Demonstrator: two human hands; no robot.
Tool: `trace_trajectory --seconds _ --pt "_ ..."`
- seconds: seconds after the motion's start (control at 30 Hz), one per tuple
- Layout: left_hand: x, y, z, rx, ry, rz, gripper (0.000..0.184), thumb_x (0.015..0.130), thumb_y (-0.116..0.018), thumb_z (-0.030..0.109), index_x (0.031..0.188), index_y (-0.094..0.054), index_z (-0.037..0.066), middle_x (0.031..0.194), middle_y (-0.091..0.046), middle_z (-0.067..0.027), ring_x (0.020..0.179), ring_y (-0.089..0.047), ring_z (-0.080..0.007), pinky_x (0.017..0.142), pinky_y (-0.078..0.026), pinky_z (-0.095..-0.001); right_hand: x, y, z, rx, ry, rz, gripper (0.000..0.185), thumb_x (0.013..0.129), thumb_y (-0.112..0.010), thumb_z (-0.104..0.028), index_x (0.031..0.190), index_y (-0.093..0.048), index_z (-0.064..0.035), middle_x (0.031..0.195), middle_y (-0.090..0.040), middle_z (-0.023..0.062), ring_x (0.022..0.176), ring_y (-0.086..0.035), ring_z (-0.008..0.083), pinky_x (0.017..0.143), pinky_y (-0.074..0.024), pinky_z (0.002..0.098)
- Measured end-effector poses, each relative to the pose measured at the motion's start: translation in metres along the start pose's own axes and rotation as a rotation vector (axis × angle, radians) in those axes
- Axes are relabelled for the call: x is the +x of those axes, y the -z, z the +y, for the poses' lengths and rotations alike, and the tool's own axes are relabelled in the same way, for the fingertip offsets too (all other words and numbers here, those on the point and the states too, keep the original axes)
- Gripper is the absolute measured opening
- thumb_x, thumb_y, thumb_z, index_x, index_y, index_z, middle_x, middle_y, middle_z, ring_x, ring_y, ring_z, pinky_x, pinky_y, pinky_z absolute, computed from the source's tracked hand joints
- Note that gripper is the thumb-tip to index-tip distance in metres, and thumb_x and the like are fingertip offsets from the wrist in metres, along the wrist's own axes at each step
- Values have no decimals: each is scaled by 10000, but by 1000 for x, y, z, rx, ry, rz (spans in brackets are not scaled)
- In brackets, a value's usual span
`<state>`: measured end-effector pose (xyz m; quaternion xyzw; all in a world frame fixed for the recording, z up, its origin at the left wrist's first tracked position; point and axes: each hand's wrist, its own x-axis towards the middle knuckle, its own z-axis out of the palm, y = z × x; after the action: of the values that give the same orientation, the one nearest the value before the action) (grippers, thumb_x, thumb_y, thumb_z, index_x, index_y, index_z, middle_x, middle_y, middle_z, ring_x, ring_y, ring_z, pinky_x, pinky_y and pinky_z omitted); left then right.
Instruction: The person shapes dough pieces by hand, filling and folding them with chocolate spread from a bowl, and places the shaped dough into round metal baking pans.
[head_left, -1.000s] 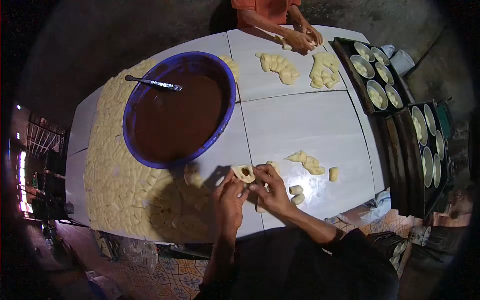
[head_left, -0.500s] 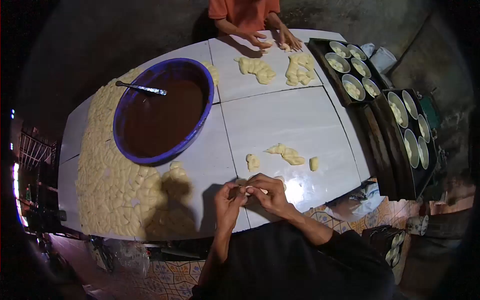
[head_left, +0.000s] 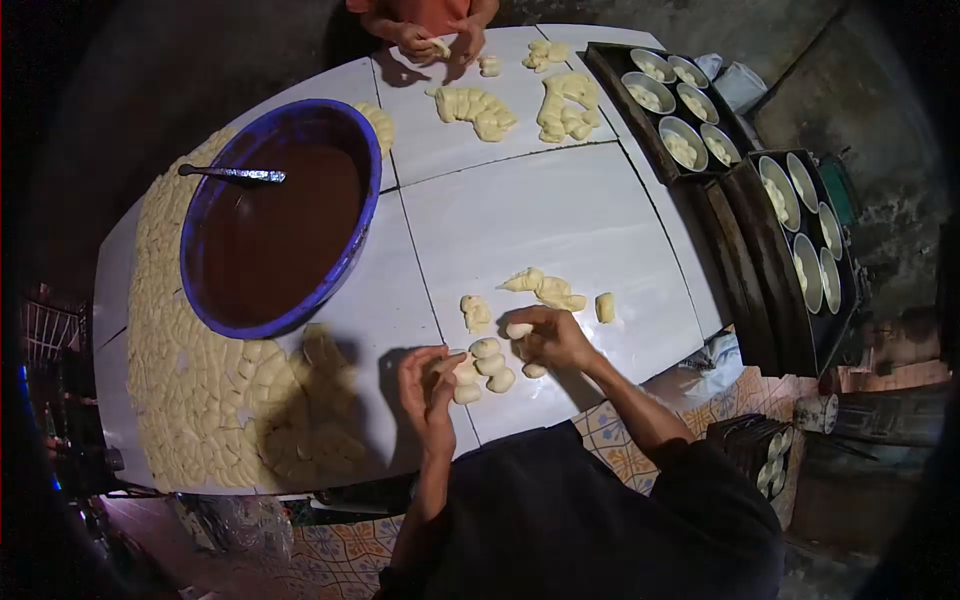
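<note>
My left hand (head_left: 428, 393) is beside a short row of smooth dough pieces (head_left: 466, 384), its fingers curved and apart, thumb close to the nearest piece. A second row of rounded dough pieces (head_left: 489, 364) lies between my hands. My right hand (head_left: 556, 340) has its fingers bent around a small dough piece (head_left: 519, 330), low over the table; the fingers partly hide it and another dough piece (head_left: 534, 370) below. Just beyond lie a lumpy dough piece (head_left: 476, 313), a longer torn strip of dough (head_left: 545, 288) and a small dough block (head_left: 605, 307).
A blue basin (head_left: 352, 240) of brown liquid, with a metal-handled utensil (head_left: 232, 174), stands left on the tiled table (head_left: 530, 215). Many flattened dough pieces (head_left: 190, 400) cover the left side. Oval tins (head_left: 683, 145) with dough sit in dark trays at right. Opposite, a co-worker's hands (head_left: 440, 42) handle dough.
My hands were together pinching dough; now they are apart, the right one moved right and forward. Rows of dough pieces show between them. The view has shifted, and the co-worker's hands have lifted.
</note>
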<state>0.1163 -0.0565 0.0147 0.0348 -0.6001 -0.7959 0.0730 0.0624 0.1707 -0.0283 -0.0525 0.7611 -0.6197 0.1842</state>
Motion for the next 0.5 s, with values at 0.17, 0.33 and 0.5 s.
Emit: trace_trajectory --seconds 0.17,0.33,0.5 --pt "3 24 -1 18 134 54 159 881 -534 -20 1039 -533 -35 967 -603 -147 922 -642 -250 842 -533 -370 -6 35 10 -248 126 333 348 759 -599 45 1101 -658 16 1164 -622 168 1110 -575 290 945 -458 378" --pt "-5 25 -14 8 144 114 76 882 -557 -12 952 -583 -30 915 -626 -129 859 -644 -212 798 -537 -339 -33 64 41 -745 73 552 268 793 -643 -32 1057 -672 2 1107 -556 214 968 -575 357 825 -474 406" --pt "-12 -1 -1 101 137 -156 171 916 -599 47 1064 -605 -39 1056 -635 -107 1004 -622 -191 885 -487 -307 -38 0 -31 158 181 319 361 800 -753 -132 1140 -675 -39 1218 -480 53 944 -580 142 767 -511 267"
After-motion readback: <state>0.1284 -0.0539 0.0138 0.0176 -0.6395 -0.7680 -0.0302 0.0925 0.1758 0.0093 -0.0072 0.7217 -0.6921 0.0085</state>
